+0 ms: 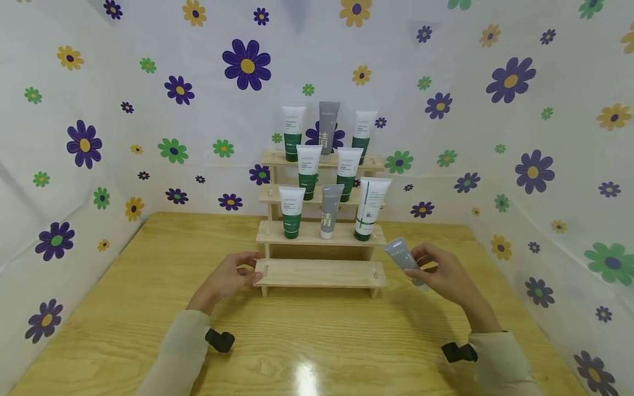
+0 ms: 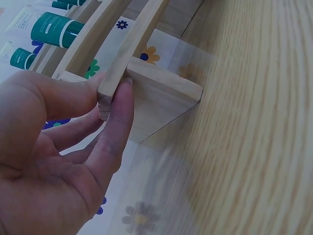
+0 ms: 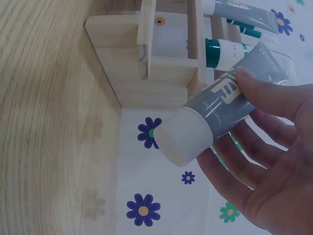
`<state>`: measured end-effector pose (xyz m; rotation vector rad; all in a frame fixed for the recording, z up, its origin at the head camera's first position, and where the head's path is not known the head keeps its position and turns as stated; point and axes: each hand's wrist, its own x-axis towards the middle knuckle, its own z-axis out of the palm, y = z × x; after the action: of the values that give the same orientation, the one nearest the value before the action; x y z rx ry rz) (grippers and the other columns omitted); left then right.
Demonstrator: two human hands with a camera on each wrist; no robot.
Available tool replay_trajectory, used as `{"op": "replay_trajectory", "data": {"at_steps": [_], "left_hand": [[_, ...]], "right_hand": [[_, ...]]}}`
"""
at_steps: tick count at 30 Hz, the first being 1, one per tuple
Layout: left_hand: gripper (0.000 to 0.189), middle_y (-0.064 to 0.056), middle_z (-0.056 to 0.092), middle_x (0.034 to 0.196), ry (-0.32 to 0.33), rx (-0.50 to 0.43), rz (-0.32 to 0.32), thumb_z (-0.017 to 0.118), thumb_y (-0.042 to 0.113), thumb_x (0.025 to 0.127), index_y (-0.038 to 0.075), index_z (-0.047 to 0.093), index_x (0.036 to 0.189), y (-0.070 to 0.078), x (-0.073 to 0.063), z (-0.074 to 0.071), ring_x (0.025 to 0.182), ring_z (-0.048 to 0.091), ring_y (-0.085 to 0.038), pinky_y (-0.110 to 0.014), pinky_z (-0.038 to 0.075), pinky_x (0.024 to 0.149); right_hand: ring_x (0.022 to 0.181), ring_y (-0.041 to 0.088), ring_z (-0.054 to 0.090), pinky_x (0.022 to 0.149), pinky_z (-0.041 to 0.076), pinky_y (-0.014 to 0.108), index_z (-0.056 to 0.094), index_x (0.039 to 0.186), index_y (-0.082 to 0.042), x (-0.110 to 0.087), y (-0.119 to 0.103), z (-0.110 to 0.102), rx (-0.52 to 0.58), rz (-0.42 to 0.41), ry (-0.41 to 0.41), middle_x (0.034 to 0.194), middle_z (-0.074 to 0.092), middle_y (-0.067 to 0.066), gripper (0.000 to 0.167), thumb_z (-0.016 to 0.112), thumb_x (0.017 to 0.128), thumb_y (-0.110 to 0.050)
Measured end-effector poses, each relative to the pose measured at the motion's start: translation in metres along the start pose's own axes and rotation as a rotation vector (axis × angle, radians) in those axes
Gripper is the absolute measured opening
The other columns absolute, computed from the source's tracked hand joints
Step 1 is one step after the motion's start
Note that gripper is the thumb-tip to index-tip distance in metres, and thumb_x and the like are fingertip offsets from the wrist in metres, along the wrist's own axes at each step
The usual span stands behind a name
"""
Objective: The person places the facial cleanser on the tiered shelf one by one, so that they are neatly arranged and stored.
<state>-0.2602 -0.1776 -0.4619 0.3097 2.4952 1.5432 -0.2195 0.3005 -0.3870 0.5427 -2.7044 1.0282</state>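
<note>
My left hand (image 1: 228, 279) pinches the left end of the lowest board of a stepped wooden display stand (image 1: 319, 273). In the left wrist view, thumb and fingers close around the board's end (image 2: 117, 73). To the right of the stand, my right hand (image 1: 446, 275) grips a grey squeeze tube (image 1: 401, 256), tilted and held above the table. The right wrist view shows its white cap (image 3: 183, 137) pointing away from the palm, with the thumb across the grey body. One step above the lowest board stand a white-and-green tube (image 1: 291, 212), a grey tube (image 1: 331, 209) and a white-and-green tube (image 1: 372, 206) turned differently.
On the upper steps are more tubes: white-and-green ones (image 1: 309, 170) and a grey one (image 1: 328, 126) at the top middle. The stand rests on a wood-grain table (image 1: 198, 341). Flower-patterned cloth (image 1: 317, 33) forms walls behind and on both sides.
</note>
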Motion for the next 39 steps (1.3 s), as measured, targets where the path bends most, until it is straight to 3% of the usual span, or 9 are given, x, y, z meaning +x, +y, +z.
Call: {"op": "replay_trajectory", "data": {"at_steps": [10, 23, 30, 39], "left_hand": [[0.049, -0.021, 0.059, 0.131, -0.011, 0.022, -0.022, 0.071, 0.010, 0.097, 0.005, 0.056, 0.144, 0.002, -0.001, 0.001, 0.093, 0.063, -0.020, -0.028, 0.055, 0.078], [0.049, -0.022, 0.060, 0.130, -0.024, 0.022, -0.030, 0.070, 0.008, 0.097, 0.003, 0.055, 0.144, 0.007, -0.001, 0.001, 0.092, 0.064, -0.020, -0.027, 0.056, 0.077], [0.050, -0.023, 0.059, 0.130, -0.035, 0.038, -0.018, 0.070, 0.010, 0.098, 0.002, 0.054, 0.144, 0.009, -0.001, 0.000, 0.096, 0.064, -0.022, -0.026, 0.056, 0.078], [0.051, -0.022, 0.059, 0.130, -0.043, 0.040, -0.007, 0.071, 0.011, 0.097, 0.001, 0.054, 0.144, 0.009, -0.001, -0.002, 0.096, 0.064, -0.021, -0.030, 0.057, 0.080]], "right_hand": [[0.094, 0.029, 0.070, 0.073, 0.060, 0.025, 0.065, 0.114, 0.000, 0.000, -0.011, 0.009, 0.035, 0.018, 0.071, 0.108, 0.071, 0.019, 0.028, 0.079, 0.091, -0.008], [0.100, 0.040, 0.073, 0.081, 0.064, 0.042, 0.066, 0.116, 0.003, 0.022, -0.042, 0.035, 0.128, 0.008, 0.137, 0.112, 0.070, 0.023, 0.032, 0.080, 0.089, -0.007], [0.102, 0.037, 0.073, 0.090, 0.061, 0.050, 0.064, 0.118, 0.001, 0.037, -0.061, 0.050, 0.193, 0.055, 0.112, 0.116, 0.070, 0.021, 0.034, 0.080, 0.089, -0.009], [0.099, 0.033, 0.073, 0.089, 0.062, 0.045, 0.063, 0.114, -0.001, 0.052, -0.073, 0.078, 0.266, 0.042, 0.103, 0.113, 0.071, 0.020, 0.033, 0.082, 0.087, -0.008]]}}
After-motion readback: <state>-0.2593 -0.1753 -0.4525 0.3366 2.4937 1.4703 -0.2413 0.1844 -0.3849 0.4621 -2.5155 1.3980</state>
